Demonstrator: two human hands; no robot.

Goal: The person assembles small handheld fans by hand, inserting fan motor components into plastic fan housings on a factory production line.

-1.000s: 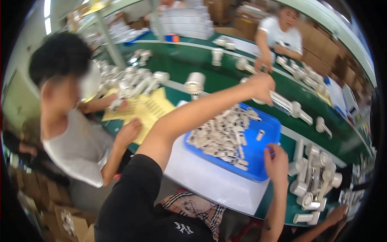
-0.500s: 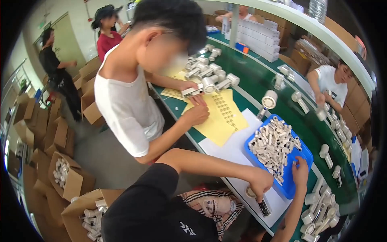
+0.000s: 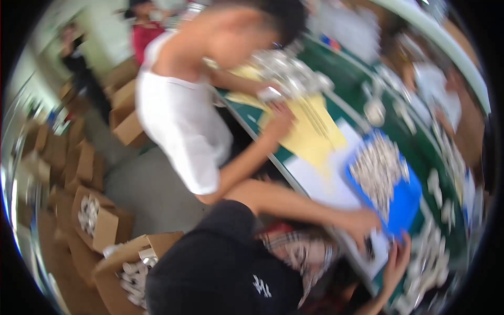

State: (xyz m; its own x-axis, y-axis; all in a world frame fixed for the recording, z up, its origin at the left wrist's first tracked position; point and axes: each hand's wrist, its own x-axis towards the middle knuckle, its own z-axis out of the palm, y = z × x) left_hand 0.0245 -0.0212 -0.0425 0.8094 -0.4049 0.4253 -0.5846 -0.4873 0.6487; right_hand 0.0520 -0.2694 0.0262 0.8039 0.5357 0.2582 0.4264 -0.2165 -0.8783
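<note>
Left hand: curled beside near end of blue tray, grip's too blurry to tell
Dark-faced piece: same tray end, at left fingertips (closer of 2 hands), roughly tray-lengthwise
Right hand: half-curled near tray, can't tell if holding

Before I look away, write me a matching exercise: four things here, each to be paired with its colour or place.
Things:
1. Tray with small pale parts
2. Sheets by the co-worker in white
3. Left hand
4. Lowest open carton

Colours and places:
A. Yellow
B. Lower left of the picture, holding whitish parts
C. Blue
D. Beside a small black object

Right pairs: 1-C, 2-A, 3-D, 4-B
</note>
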